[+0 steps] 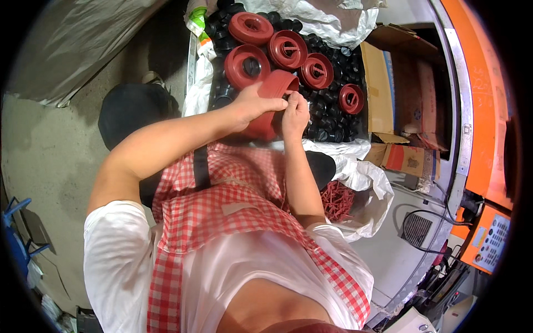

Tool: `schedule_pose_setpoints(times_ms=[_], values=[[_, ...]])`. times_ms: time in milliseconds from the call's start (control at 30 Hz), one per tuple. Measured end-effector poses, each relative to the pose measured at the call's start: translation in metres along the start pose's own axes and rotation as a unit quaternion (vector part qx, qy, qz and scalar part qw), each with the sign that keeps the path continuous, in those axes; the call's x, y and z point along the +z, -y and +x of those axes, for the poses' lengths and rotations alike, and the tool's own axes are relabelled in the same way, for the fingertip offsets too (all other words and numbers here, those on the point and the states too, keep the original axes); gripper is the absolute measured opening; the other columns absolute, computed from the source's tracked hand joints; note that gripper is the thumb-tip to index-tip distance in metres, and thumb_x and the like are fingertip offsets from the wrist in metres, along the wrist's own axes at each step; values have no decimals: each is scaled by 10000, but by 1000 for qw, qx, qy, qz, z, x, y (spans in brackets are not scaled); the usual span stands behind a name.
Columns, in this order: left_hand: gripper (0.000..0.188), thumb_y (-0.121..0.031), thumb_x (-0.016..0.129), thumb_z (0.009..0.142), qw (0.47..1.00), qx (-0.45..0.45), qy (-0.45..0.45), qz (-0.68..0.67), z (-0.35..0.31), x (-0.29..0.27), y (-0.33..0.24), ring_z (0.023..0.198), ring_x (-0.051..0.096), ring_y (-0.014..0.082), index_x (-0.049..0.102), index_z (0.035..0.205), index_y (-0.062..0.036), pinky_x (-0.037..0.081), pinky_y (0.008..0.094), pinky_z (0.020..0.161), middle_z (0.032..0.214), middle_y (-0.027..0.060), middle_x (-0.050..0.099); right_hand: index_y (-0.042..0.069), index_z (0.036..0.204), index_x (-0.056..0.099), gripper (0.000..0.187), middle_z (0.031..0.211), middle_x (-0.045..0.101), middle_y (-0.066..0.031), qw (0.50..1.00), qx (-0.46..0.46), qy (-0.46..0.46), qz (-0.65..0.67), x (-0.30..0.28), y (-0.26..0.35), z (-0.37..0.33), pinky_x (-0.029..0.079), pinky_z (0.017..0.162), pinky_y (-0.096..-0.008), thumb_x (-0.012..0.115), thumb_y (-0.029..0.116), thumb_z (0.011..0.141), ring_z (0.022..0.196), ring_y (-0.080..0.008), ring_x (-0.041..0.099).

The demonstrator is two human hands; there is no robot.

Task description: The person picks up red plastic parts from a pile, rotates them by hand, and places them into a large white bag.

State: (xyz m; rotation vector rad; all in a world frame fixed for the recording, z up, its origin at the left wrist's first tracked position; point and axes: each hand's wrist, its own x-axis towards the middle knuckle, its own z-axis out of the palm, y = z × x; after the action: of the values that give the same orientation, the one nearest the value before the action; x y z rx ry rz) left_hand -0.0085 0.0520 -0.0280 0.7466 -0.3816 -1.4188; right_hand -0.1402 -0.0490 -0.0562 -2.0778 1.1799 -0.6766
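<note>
In front of my lap, my left hand (pixel 250 106) is closed on the side of a round red plastic part (pixel 275 83), which is tilted up on its edge. My right hand (pixel 295 115) meets it at the right side, fingers pinched together close to the part's middle. Something small and dark shows at those fingertips, but I cannot make out what it is. Just beyond lie several similar parts, among them a red ring-shaped one (pixel 233 65) with a black piece in its centre and a smaller red one (pixel 351 99) to the right.
Many black plastic caps (pixel 327 119) fill a lined container under the red parts. On the right are a cardboard box (pixel 378 83), an orange machine (pixel 480 111) and its button panel (pixel 491 238). A white sack (pixel 377 202) holds thin red plastic scraps (pixel 337 201). A black round seat (pixel 133 114) stands left.
</note>
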Motion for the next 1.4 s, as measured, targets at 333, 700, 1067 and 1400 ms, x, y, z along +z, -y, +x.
schedule_pose_setpoints(times_ms=[333,700,1067,1400], values=[[417,-184,694,777,990,-50,44,125,10,-11,-26,943,605,140,585,1144,-17,478,275,829,1054,67,633,70,1189,527,593,1230,502,-117,944,-292,117,-95,-40,35,-15,455,859,-365,755,52,642,1092,-269,500],[518,-141,738,730,979,18,56,193,12,-5,-18,939,595,121,542,1192,-14,474,269,837,1078,54,622,40,1316,383,515,1038,597,-82,888,189,259,329,-40,29,4,536,746,-295,628,174,884,827,-194,635],[427,-284,728,751,960,-220,-8,172,21,-14,-38,853,631,144,633,1069,-15,517,303,710,981,76,660,55,1187,509,581,1257,457,-176,835,-488,218,-129,-43,24,-12,347,1018,-432,712,-1,645,1193,-362,437],[540,-199,757,706,964,8,64,257,13,-12,-26,934,593,120,559,1178,-27,468,272,843,1048,52,632,106,1326,358,531,1145,547,-61,863,250,244,364,-33,33,0,558,779,-364,630,214,883,939,-209,611]])
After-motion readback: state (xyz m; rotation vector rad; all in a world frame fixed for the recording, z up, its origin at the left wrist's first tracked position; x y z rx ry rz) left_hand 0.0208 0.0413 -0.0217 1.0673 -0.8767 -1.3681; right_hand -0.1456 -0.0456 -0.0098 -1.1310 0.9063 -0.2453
